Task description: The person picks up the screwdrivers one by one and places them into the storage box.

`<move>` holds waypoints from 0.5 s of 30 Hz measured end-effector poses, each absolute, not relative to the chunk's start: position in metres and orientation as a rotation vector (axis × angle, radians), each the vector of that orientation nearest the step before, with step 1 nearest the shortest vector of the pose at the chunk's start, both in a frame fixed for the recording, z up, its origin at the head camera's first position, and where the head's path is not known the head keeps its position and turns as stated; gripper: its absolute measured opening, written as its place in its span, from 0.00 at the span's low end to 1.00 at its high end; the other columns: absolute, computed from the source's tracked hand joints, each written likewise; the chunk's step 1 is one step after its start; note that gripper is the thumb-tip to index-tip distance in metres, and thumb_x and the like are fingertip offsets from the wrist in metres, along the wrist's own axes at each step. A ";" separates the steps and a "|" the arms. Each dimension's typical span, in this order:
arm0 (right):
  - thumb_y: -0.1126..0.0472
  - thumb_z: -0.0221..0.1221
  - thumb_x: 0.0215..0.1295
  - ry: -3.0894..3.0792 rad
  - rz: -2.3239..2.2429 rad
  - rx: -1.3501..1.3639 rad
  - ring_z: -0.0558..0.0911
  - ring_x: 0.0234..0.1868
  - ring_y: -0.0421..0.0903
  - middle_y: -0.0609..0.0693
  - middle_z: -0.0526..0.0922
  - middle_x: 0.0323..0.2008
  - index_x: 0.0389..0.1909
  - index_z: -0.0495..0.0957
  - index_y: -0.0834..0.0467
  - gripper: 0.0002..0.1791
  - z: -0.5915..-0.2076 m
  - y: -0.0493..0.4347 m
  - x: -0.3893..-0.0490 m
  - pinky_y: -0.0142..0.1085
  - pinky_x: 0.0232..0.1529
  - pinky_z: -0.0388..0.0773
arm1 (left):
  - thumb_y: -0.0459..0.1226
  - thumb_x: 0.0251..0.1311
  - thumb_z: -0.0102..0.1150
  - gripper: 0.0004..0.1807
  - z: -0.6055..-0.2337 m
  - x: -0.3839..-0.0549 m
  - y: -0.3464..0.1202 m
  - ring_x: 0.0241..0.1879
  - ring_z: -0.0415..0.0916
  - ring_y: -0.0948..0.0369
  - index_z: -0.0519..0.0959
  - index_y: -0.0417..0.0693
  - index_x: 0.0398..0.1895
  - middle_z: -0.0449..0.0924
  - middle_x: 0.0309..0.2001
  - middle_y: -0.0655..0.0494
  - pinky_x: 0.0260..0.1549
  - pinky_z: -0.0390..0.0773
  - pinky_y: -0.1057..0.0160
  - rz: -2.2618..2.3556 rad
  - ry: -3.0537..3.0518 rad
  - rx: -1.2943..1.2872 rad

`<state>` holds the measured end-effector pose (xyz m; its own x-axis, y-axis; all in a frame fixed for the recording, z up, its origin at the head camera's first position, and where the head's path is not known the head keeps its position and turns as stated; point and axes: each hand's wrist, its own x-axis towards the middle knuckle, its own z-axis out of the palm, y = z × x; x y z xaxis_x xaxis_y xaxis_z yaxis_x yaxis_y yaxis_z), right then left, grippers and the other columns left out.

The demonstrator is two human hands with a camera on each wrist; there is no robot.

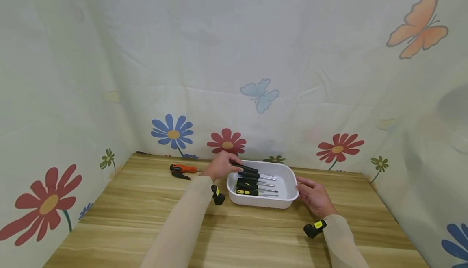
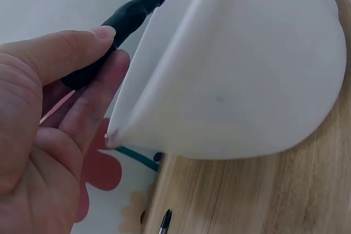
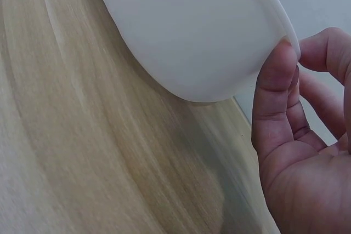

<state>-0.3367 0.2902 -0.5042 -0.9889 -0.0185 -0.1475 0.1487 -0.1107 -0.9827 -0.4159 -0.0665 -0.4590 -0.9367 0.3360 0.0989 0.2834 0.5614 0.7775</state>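
My left hand [image 1: 221,165] pinches the black handle of a screwdriver [image 2: 130,19] between thumb and fingers, at the left end of a white plastic box [image 1: 261,203]. The shaft of that screwdriver points in over the rim. Several other screwdrivers [image 1: 248,186] lie side by side in the box, their dark handles to the left and shafts to the right; the nearest handle has yellow marks. At the opposite end, my right hand [image 1: 315,197] holds the box rim [image 3: 281,17] between thumb and forefinger. Only the outside of the box shows in the right wrist view.
Left of the box, a screwdriver with an orange and black handle [image 1: 184,168] and a small black-handled one [image 1: 180,175] lie on the wooden table [image 1: 252,235]. Behind and at both sides hangs a pale cloth [image 1: 204,56] printed with flowers and butterflies.
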 end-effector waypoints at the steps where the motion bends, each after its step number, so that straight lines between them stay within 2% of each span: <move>1: 0.69 0.59 0.72 2.011 -2.264 0.149 0.84 0.36 0.40 0.47 0.89 0.45 0.71 0.67 0.70 0.28 -0.504 0.290 -0.337 0.30 0.39 0.85 | 0.40 0.55 0.77 0.09 -0.458 -0.416 -0.064 0.49 0.80 0.58 0.92 0.57 0.40 0.89 0.45 0.60 0.57 0.81 0.52 1.332 2.720 0.542; 15: 0.69 0.60 0.71 2.033 -2.252 0.150 0.84 0.35 0.40 0.45 0.88 0.44 0.70 0.68 0.69 0.28 -0.503 0.290 -0.336 0.30 0.39 0.85 | 0.38 0.57 0.75 0.09 -0.459 -0.423 -0.045 0.49 0.82 0.58 0.91 0.54 0.42 0.89 0.47 0.57 0.55 0.83 0.54 1.167 2.729 0.587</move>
<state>-0.3365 0.2897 -0.5029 -0.9897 -0.0106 -0.1424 0.1428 -0.1011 -0.9846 -0.4229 -0.0453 -0.4593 -0.9183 0.3935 0.0446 0.3040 0.6284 0.7160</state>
